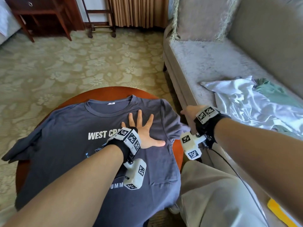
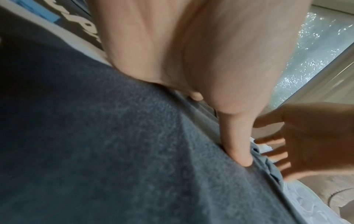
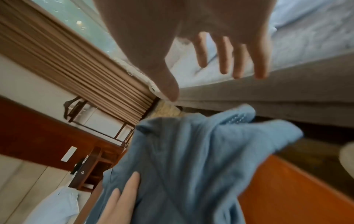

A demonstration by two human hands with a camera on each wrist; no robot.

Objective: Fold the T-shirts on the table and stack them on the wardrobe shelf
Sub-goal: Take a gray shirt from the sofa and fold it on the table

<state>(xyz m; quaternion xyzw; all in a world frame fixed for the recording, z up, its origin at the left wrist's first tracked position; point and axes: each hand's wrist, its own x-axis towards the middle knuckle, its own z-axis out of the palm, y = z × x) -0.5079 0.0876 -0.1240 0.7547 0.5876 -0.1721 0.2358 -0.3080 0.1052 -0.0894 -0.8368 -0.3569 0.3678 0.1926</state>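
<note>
A dark grey T-shirt (image 1: 68, 145) with white lettering lies face up, spread over a round wooden table (image 1: 178, 153). My left hand (image 1: 142, 128) presses flat on its chest with the fingers splayed; its thumb (image 2: 237, 145) pushes into the cloth. My right hand (image 1: 191, 111) hovers open above the shirt's right sleeve (image 3: 210, 136), fingers relaxed and holding nothing. That sleeve hangs off the table's right edge. The left sleeve (image 1: 19, 149) droops over the left edge.
A grey sofa (image 1: 213, 66) stands close on the right, with a crumpled white garment (image 1: 246, 102) and a green one (image 1: 275, 94) on its seat. Patterned carpet (image 1: 65, 66) lies beyond the table. A dark wooden side table (image 1: 37, 15) and a luggage rack (image 1: 100, 18) stand at the back.
</note>
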